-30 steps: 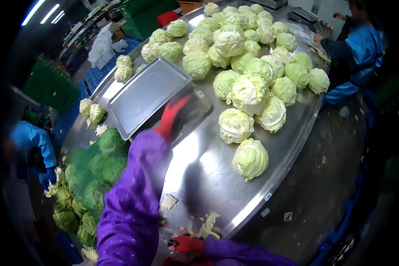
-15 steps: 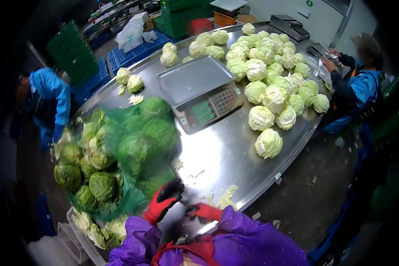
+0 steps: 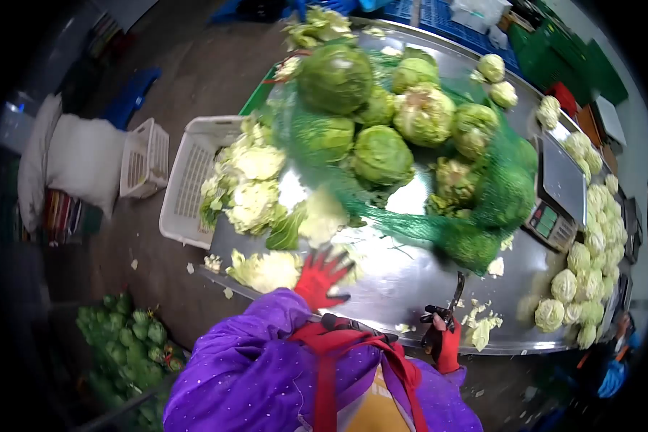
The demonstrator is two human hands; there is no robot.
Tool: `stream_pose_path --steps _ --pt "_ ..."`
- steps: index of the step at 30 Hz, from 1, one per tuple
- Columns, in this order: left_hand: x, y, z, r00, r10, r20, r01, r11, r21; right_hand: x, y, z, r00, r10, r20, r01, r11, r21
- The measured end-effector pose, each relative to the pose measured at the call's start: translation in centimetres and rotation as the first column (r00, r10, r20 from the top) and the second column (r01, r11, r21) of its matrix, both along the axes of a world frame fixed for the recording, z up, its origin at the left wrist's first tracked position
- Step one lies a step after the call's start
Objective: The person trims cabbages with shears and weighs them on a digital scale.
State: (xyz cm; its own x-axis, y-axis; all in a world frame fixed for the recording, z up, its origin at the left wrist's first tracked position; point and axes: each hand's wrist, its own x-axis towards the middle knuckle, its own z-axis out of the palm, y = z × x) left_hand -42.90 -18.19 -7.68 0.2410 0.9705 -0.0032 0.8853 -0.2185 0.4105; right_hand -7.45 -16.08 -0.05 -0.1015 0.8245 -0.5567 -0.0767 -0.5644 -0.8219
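My left hand (image 3: 322, 279), in a red glove with dark fingertips, is spread open over the near table edge. Just beyond its fingers are loose pale cabbage leaves (image 3: 322, 216), blurred, and more trimmed leaves (image 3: 266, 271) lie beside it. In my right hand (image 3: 446, 344) is a knife (image 3: 457, 289), its dark blade pointing away from me. A few leaf scraps (image 3: 484, 327) lie to the right of that hand. Farther in, whole green cabbages (image 3: 383, 155) sit on and around a green mesh bag (image 3: 410, 227), which has more cabbages inside it.
A white basket (image 3: 178, 189) heaped with leaves stands at the table's left end. On the steel table (image 3: 389, 288), a scale (image 3: 554, 198) and many trimmed cabbages (image 3: 587, 266) are to the right. Bagged cabbages (image 3: 133, 349) lie on the floor. A co-worker (image 3: 615, 363) is at far right.
My view has swung left, toward the basket and mesh bag. My hands, close together before, are now apart: the left spread near the leaves, the right holding the knife.
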Motion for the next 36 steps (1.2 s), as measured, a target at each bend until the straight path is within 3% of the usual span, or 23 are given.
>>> stream_pose_path --steps 1,2,4,7,9,11,12,15,16,17,18,19,20,21,23,24,25,27,29,31,32,34,36 --pt "-2.2 0.1 -0.1 0.991 0.136 0.013 -0.136 0.991 0.02 -2.0 0.7 0.3 0.999 0.05 0.018 -0.05 0.999 0.0" --pt "-4.9 0.1 -0.4 0.98 0.18 -0.091 -0.18 0.984 -0.001 -4.0 1.1 0.5 0.994 0.103 0.033 -0.102 0.995 -0.008" --pt "-10.6 -0.1 0.1 0.968 0.237 -0.081 -0.235 0.972 0.023 -8.3 1.7 0.9 0.985 0.173 0.023 -0.171 0.983 -0.059" --pt "-18.2 1.1 0.9 0.978 0.173 0.119 -0.146 0.967 -0.208 -12.6 2.6 0.9 0.945 0.324 0.035 -0.321 0.945 -0.068" --pt "-21.3 2.4 0.9 0.978 0.208 -0.003 -0.205 0.96 -0.193 -14.0 2.4 0.5 0.928 0.369 0.049 -0.366 0.929 -0.057" --pt "-24.0 4.0 0.2 0.944 0.284 -0.168 -0.266 0.956 0.122 -14.7 1.9 0.1 0.93 0.362 0.061 -0.36 0.932 -0.035" --pt "-25.3 4.7 -0.2 0.882 0.393 -0.261 -0.377 0.92 0.111 -14.8 1.3 0.0 0.939 0.338 0.066 -0.337 0.941 -0.024" --pt "-32.6 6.5 -5.1 0.855 0.519 -0.01 -0.484 0.804 0.346 -14.0 -0.8 0.2 0.973 0.217 0.081 -0.218 0.976 0.012" --pt "-32.1 7.7 -2.1 0.757 0.624 0.194 -0.654 0.719 0.235 -13.3 -1.1 0.5 0.98 0.169 0.105 -0.168 0.986 -0.022" --pt "-32.4 9.3 -2.3 0.622 0.778 0.083 -0.718 0.525 0.457 -12.8 -1.5 0.8 0.985 0.123 0.123 -0.117 0.992 -0.055" --pt "-29.9 11.2 1.4 0.658 0.708 0.257 -0.712 0.475 0.517 -12.4 -1.3 0.8 0.994 0.042 0.103 -0.041 0.999 -0.014" --pt "-28.0 13.7 2.8 0.745 0.495 0.448 -0.665 0.49 0.564 -12.1 -0.4 0.7 0.996 -0.032 0.079 0.03 0.999 0.025" --pt "-24.7 16.0 4.2 0.667 0.297 0.683 -0.677 0.625 0.389 -12.2 1.5 2.8 0.996 -0.011 0.089 0.01 1.0 0.013" --pt "-20.7 17.9 5.7 0.484 0.132 0.865 -0.609 0.761 0.224 -12.2 3.3 2.5 0.994 -0.097 0.056 0.092 0.992 0.091" --pt "-13.1 20.7 9.2 0.515 -0.014 0.857 -0.327 0.921 0.211 -13.3 8.7 5.3 0.994 -0.105 -0.04 0.11 0.984 0.142" --pt "-10.2 22.8 8.8 0.583 -0.107 0.805 -0.223 0.932 0.285 -14.6 11.3 7.8 0.992 -0.112 -0.058 0.121 0.975 0.189" --pt "-6.9 23.3 9.8 0.617 -0.026 0.787 -0.183 0.967 0.176 -15.1 13.7 8.5 0.986 -0.055 -0.154 0.092 0.967 0.239" --pt "-2.3 24.9 7.5 0.745 0.095 0.661 -0.258 0.954 0.153 -16.3 18.2 7.5 0.988 -0.097 -0.12 0.126 0.956 0.266" --pt "0.0 23.5 4.7 0.868 0.163 0.469 -0.342 0.881 0.327 -16.6 21.6 3.6 0.991 -0.137 0.01 0.129 0.951 0.282" --pt "1.0 20.9 3.9 0.85 0.248 0.465 -0.394 0.885 0.248 -15.8 24.4 -2.7 0.998 -0.05 0.043 0.03 0.926 0.376" --pt "0.9 20.1 3.2 0.823 0.214 0.526 -0.387 0.89 0.242 -16.0 25.3 -4.8 0.987 -0.077 0.143 0.015 0.92 0.391" --pt "0.5 19.2 2.5 0.771 0.221 0.597 -0.41 0.89 0.2 -17.0 26.4 -4.0 0.991 0.009 0.136 -0.063 0.916 0.397" --pt "0.8 19.7 -0.5 0.171 0.346 0.922 -0.475 0.849 -0.231 -18.0 27.0 -2.7 0.996 0.085 0.029 -0.089 0.884 0.459"
